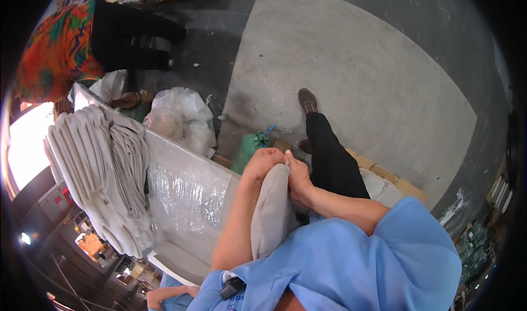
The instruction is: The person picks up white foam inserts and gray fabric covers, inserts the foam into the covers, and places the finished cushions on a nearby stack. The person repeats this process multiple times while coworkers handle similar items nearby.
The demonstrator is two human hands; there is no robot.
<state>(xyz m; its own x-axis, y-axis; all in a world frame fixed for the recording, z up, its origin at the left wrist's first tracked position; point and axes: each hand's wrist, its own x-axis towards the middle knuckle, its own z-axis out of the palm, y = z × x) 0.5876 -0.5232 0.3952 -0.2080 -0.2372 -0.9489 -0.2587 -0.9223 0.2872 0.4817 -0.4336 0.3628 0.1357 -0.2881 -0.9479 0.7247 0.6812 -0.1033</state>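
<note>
A light grey cushion-like fabric piece (271,212) stands on end against my front, its narrow tip pointing away from me. My left hand (264,165) is closed over that tip from the left, fingers bent and pinching its edge. From the right, my right hand (298,175) grips the same tip, its thumb close to the left fingers. What lies between the fingertips is too small to make out. The lower part of the piece is partly hidden by my arm and blue shirt.
To my left, a plastic-wrapped table (186,182) bears a stack of folded grey-white covers (93,174). Beyond it lie clear plastic bags (184,116) and a green sack (251,151). A person in a colourful top (57,53) stands at the far left. Flattened cardboard (384,174) lies by my leg.
</note>
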